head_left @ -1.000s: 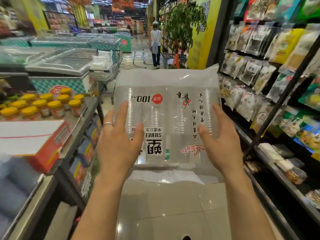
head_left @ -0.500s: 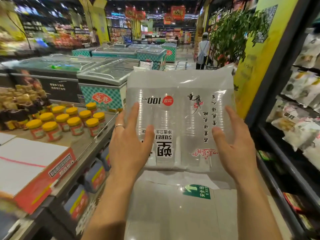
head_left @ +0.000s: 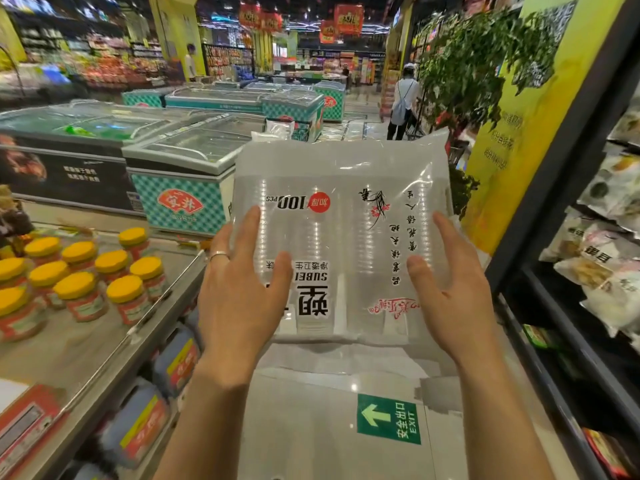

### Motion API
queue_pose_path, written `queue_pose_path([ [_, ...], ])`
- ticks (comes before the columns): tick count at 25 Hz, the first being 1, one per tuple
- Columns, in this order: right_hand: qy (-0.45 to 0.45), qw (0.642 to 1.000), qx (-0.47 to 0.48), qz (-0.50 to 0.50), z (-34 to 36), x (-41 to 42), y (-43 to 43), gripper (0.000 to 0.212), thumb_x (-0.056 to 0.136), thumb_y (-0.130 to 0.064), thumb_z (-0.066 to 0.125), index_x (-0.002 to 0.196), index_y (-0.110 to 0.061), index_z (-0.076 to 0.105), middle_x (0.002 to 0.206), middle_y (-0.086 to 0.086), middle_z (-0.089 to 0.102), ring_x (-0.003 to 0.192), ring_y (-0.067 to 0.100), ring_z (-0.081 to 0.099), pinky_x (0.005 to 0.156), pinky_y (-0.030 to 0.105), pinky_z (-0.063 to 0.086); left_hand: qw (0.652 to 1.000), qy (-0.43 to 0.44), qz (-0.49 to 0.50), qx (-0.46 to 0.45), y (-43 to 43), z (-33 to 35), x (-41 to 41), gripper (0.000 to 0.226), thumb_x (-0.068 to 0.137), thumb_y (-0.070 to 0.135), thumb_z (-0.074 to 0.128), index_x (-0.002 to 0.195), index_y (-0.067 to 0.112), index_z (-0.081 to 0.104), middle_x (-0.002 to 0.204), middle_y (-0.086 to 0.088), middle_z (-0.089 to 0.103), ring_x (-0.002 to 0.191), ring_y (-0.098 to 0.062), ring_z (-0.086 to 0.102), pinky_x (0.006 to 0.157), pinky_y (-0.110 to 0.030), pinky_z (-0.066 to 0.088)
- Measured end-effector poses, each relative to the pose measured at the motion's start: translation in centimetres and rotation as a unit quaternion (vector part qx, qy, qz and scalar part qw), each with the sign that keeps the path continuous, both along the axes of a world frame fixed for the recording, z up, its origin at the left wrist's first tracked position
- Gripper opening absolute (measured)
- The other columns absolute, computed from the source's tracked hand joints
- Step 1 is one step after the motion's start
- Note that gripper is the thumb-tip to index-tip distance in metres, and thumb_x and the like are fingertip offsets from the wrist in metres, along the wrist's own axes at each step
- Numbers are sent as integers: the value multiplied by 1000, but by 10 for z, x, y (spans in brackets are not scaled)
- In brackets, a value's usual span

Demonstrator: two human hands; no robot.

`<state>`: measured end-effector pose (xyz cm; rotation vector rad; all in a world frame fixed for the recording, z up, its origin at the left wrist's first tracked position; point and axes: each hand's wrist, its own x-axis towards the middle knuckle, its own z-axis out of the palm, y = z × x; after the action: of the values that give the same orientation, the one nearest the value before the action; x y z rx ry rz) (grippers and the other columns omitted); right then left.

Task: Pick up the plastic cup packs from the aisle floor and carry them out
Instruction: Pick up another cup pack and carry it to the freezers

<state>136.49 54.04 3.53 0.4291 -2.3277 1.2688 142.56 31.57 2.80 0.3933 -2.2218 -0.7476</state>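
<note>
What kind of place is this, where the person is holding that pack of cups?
A supermarket, almost certainly: glass-topped chest freezers stand in rows on the left, yellow-lidded jars sit on a shelf, and bagged snacks line the rack on the right.

"Where's the camera on this one?"

"On the person's head, facing forward down the aisle and tipped downward. It's a wide lens, so the rack post (head_left: 561, 174) on the right leans."

"How close is it?"

"Very close. The left hand (head_left: 239, 292), right hand (head_left: 450, 292) and cup pack (head_left: 343, 188) fill the middle, and the forearms come in from the bottom edge. The floor (head_left: 311, 427) is at the bottom and the freezers (head_left: 187, 168) are at the upper left."
</note>
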Motion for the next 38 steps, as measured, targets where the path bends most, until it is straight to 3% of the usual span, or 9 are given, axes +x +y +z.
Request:
queue_pose_path([
  [3, 9, 1000, 7, -3, -2, -72, -39, 58, 99, -36, 53, 150, -42, 25, 143, -26, 27, 117, -36, 8, 98, 5, 11, 1000, 5, 0, 4, -39, 1, -73, 63, 94, 49, 48, 150, 45, 20, 155, -4, 31, 136, -26, 38, 101, -44, 40],
  [7, 4, 1000, 7, -13, 5, -164, -99, 58, 100, -38, 51, 151, -41, 24, 155, -11, 29, 140, 2, 25, 106, 26, 22, 1000, -13, 8, 13, -98, 9, -165, 64, 92, 57, 41, 151, 47, 18, 159, -6, 26, 144, -25, 26, 108, -46, 33],
  [12, -3, 1000, 3, -17, 13, -250, -160, 59, 98, -36, 52, 150, -44, 24, 155, -12, 29, 142, 7, 25, 107, 27, 22, 1000, -5, -4, 10, -160, 20, -255, 68, 86, 58, 40, 150, 47, 19, 158, -8, 29, 144, -27, 28, 109, -44, 33],
  [16, -10, 1000, -12, -3, 13, -301, -193, 58, 99, -36, 51, 149, -46, 24, 154, -14, 29, 138, 2, 26, 106, 27, 22, 1000, -7, 17, 6, -191, 20, -307, 63, 94, 49, 49, 151, 44, 22, 157, -13, 31, 142, -31, 32, 108, -47, 36],
  [19, -14, 1000, -16, 2, 10, -345, -214, 58, 98, -36, 52, 149, -47, 25, 151, -17, 30, 127, -8, 25, 102, 23, 24, 999, 5, 21, -36, -213, 13, -352, 64, 91, 50, 46, 151, 34, 31, 148, -23, 41, 131, -39, 45, 98, -50, 46],
  [23, -20, 1000, -18, 6, 3, -416, -236, 59, 98, -34, 53, 150, -43, 26, 140, -24, 30, 119, -16, 26, 88, 2, 18, 999, -2, 6, -41, -238, 7, -422, 64, 89, 53, 42, 149, 33, 31, 143, -23, 45, 115, -42, 56, 85, -53, 55],
  [31, -21, 999, -24, 32, 0, -621, -266, 59, 97, -30, 55, 150, -37, 30, 135, -22, 30, 105, -42, 13, 78, -14, 13, 998, -12, 53, -19, -258, 9, -607, 65, 86, 54, 42, 148, 41, 26, 150, -15, 38, 120, -37, 50, 88, -49, 49],
  [34, -18, 999, -24, 40, 7, -694, -270, 59, 97, -30, 55, 149, -39, 30, 136, -22, 32, 104, -41, 15, 77, -13, 14, 998, -6, 59, -14, -260, 14, -677, 64, 86, 54, 42, 147, 44, 25, 150, -12, 37, 121, -36, 49, 88, -50, 50],
  [38, -16, 999, -10, 44, 10, -783, -279, 58, 97, -32, 54, 149, -41, 30, 149, -14, 34, 110, -23, 20, 78, -9, 14, 998, -4, 68, -2, -267, 12, -763, 66, 85, 53, 45, 148, 44, 27, 153, -9, 34, 127, -33, 46, 91, -47, 46],
])
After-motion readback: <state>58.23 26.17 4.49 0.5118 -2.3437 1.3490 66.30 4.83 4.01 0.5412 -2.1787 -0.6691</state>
